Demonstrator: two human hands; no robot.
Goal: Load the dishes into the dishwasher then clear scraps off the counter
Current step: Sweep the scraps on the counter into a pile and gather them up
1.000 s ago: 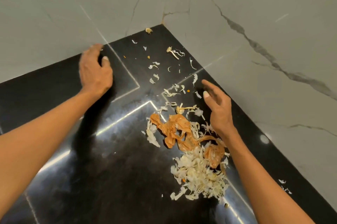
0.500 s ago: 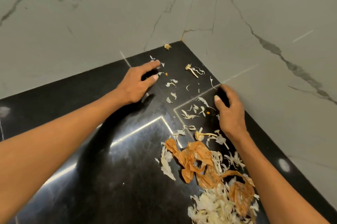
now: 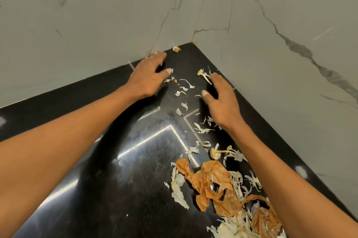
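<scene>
I'm on scrap-clearing: my left hand (image 3: 147,77) and right hand (image 3: 219,100), fingers spread and holding nothing, flank the corner scraps (image 3: 183,90) on the worktop (image 3: 96,170), which I judge need raking toward the pile (image 3: 222,189).

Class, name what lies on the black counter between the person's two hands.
In the head view, small pale peel scraps lie scattered on the counter between the left hand and right hand.

Pale vegetable scraps (image 3: 183,90) strewn across black counter (image 3: 120,189)
</scene>
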